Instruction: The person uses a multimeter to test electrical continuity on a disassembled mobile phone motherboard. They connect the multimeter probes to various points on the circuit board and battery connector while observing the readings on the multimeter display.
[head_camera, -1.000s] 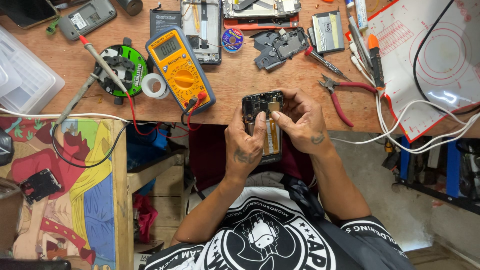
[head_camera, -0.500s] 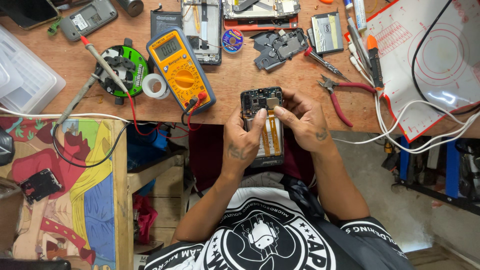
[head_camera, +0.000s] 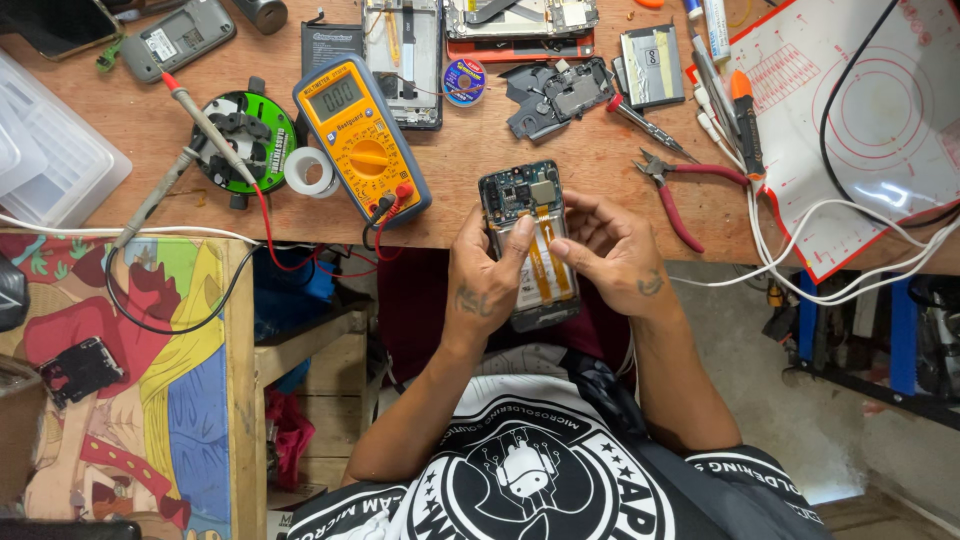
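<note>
Step in hand: an opened smartphone (head_camera: 530, 245), its back cover off, is held over the front edge of the wooden workbench (head_camera: 590, 160) – judged to be work on its exposed internals, around the orange flex cable running down the middle.

Phone position: upright in the view, its top end with the circuit board over the bench edge, its lower end hanging clear of the bench above the lap.

Left hand (head_camera: 485, 280): wrapped around the phone's left side; the thumb is laid across the open face just below the board, the other fingers hidden behind the body. The grip is closed firmly on the phone.

Right hand (head_camera: 615, 255): curled against the phone's right edge, fingertips pressed to the frame and the flex area. Whether a small part is pinched between them cannot be told.

Next move: judged to call for fine fingertip pressure on the cable or its connector, with the phone kept steady by the left hand – a slip could crease the flex.

Nearby: a yellow multimeter (head_camera: 362, 135) with red and black leads lies left of the phone; red-handled pliers (head_camera: 680, 190) lie to the right, untouched.
</note>
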